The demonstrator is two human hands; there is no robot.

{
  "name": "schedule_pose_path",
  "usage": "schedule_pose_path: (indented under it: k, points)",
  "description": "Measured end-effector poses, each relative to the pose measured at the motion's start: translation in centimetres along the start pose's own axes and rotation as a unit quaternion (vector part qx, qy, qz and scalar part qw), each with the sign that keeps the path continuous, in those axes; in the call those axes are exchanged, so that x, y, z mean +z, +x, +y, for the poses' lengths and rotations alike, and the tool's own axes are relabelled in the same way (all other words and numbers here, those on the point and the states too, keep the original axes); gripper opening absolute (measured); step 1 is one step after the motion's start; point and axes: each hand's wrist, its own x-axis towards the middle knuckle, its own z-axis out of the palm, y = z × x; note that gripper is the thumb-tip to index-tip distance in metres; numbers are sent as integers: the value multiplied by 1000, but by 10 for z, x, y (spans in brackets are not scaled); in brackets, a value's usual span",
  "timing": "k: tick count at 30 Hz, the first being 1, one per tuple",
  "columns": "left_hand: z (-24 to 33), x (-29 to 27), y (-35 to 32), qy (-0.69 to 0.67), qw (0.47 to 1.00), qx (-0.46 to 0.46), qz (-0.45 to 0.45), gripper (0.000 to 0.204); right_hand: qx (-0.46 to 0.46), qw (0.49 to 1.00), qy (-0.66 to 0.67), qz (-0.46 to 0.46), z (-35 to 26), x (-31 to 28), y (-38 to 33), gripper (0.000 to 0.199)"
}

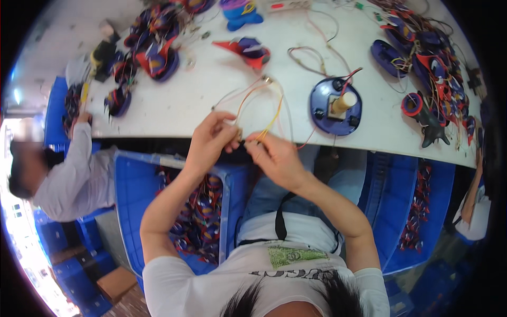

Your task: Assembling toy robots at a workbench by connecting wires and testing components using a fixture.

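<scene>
**Both hands on a wire loop at the table edge**

Left hand point(210, 138) is raised at the near edge of the white table point(185, 100), fingers curled, thumb and fingertips pinched on the thin wires point(259, 92). Right hand point(275, 156) sits just beside it, also closed in a pinch, gripping the yellow strand where the bundle comes together. The wires — orange, yellow and pale — arc up from between the hands onto the tabletop and meet at a small connector at the far end of the loop.

Just right of the loop: a blue round base point(335, 100) with a cream cylinder upright in its middle and a red lead running into it. Farther back lies a red-and-purple shell piece point(248, 50). Heaps of similar blue and red parts — wires tangled through them — sit at the left and right ends of the table.

Below the left forearm, a blue crate point(138, 201) holds more wired parts. Another person in a grey sleeve point(74, 169) works at the left.
</scene>
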Motion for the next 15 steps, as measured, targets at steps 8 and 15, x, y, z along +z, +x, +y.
schedule_pose_path:
  k: [8, 15]
  points:
    - [4, 13, 1, 12, 998, -12, 55, 18, -151, 977, -112, 103, 6, 3, 16, 13]
    - [20, 30, 2, 32, 991, -51, 116, 11, -182, 971, -138, 64, 1, -30, 22, 8]
